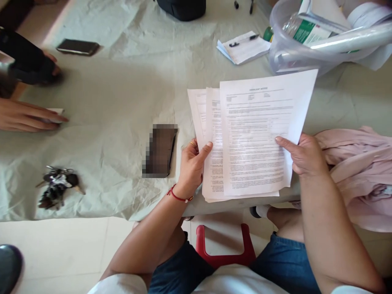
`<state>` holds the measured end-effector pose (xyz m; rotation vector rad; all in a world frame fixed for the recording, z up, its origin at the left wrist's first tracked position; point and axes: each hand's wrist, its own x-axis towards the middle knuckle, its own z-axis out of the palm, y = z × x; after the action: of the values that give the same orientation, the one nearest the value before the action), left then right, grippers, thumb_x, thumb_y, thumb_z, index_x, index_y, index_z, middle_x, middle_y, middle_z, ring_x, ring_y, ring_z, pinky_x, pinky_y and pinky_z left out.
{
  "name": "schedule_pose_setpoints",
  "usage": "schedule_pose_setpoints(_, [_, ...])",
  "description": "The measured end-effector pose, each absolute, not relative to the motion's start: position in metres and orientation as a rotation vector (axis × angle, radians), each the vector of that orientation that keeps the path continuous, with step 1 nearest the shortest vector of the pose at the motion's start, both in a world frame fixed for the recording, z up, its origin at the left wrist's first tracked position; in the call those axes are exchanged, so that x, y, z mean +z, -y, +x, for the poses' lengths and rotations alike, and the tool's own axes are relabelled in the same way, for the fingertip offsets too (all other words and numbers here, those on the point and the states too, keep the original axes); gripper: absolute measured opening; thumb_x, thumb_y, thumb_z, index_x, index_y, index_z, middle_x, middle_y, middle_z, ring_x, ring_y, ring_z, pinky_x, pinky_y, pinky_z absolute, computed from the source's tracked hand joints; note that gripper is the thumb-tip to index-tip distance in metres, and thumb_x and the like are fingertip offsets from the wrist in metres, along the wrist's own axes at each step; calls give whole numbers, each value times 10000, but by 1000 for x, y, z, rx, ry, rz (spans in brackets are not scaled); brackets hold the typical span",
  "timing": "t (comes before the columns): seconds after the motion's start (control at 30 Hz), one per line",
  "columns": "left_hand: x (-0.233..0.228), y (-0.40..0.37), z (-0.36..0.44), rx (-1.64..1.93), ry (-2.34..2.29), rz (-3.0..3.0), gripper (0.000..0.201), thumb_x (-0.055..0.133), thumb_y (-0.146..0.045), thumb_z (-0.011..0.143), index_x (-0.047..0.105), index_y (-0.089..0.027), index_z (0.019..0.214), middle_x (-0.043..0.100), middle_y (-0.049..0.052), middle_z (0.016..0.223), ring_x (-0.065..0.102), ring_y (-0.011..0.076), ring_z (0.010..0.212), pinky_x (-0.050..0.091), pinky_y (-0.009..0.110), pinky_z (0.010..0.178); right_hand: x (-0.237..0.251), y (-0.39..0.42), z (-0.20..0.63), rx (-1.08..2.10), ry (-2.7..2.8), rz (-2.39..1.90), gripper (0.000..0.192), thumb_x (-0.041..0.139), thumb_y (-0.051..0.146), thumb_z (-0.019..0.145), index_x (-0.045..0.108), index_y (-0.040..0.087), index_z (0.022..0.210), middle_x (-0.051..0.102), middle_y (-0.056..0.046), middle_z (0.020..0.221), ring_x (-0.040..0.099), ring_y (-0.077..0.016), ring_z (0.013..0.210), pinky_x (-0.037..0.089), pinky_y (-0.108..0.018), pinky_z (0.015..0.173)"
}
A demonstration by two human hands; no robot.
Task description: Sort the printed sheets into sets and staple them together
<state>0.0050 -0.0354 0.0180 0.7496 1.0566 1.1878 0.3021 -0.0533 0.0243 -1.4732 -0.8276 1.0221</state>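
Note:
Several printed paper sheets [254, 134] are fanned out between my two hands, above the table's front edge. My left hand [193, 163], with a red string bracelet at the wrist, pinches the left side of the rear sheets, thumb on top. At the right edge, my right hand [306, 153] grips the front sheet with its thumb lying on the print. The fingers behind the paper are hidden. Just left of my left hand lies a dark phone [161, 151], partly blurred out.
A bunch of keys [59, 183] and another phone [78, 47] lie at the left, near another person's hand [30, 116]. A pad with a pen [245, 47] lies beside a filled plastic basket [281, 45]. Pink cloth [361, 171] sits at the right.

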Motion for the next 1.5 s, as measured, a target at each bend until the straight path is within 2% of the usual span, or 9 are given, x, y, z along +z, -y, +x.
schedule_pose_setpoints(0.13, [18,35,3,1203,-1090,741,367,1021,-384,782,754,-229,980,864,42,1039,797,203,887,655,341,838,19,55,316,952,859,-1541,350,1050,479,740,890,355,1027,908,13,1182,841,-338,1241,636,-605,1220])
schedule_pose_setpoints(0.3, [18,29,-2,1171,-1116,783,336,972,-357,810,750,-223,1023,862,59,1057,801,224,919,648,369,871,14,58,358,714,764,-1603,267,1021,351,759,877,342,984,905,4,1149,841,-349,1212,667,-597,1147])
schedule_pose_setpoints(0.47, [20,25,-6,1110,-1115,675,339,951,-263,689,764,-218,969,857,38,973,784,219,857,634,350,800,15,67,376,705,688,-1552,362,1028,319,698,880,307,1028,905,-20,1156,844,-360,1192,658,-622,1161])
schedule_pose_setpoints(0.67, [30,28,-11,964,-1090,583,409,946,-198,628,850,-207,1025,898,78,1078,826,291,965,673,396,835,13,72,367,798,682,-1593,386,1071,370,681,894,318,1021,906,-23,1185,841,-356,1177,685,-586,1137])
schedule_pose_setpoints(0.87, [29,26,-12,810,-990,549,248,934,-284,733,879,-187,954,901,114,1035,855,320,941,702,442,850,13,68,352,882,685,-1586,440,1097,395,647,892,256,1010,909,-65,1157,849,-365,1162,713,-551,1070])
schedule_pose_setpoints(1.07, [30,31,-8,738,-1017,542,278,1026,-297,707,893,-136,890,898,148,951,847,266,822,702,370,782,18,67,339,935,673,-1583,482,1113,388,606,905,252,1018,913,-62,1184,843,-352,1176,677,-537,1134])
schedule_pose_setpoints(1.2, [29,34,-6,840,-1014,568,331,1054,-347,717,893,-156,934,902,135,954,862,279,839,718,389,808,25,63,339,851,505,-1533,569,1121,310,460,901,191,971,916,-87,1143,849,-352,1110,659,-531,1157])
schedule_pose_setpoints(1.33, [29,34,-4,985,-1029,594,375,1070,-330,682,891,-187,979,913,119,1022,877,317,910,730,432,846,32,63,347,871,476,-1502,719,1113,268,385,908,177,1068,894,-113,1279,830,-400,1220,624,-564,1215])
schedule_pose_setpoints(1.5, [28,34,-5,1085,-1075,629,418,1066,-308,665,894,-194,1028,914,113,1115,874,322,998,721,451,928,36,68,355,970,552,-1566,715,1127,297,414,909,190,1086,866,-132,1374,790,-443,1339,563,-609,1288])
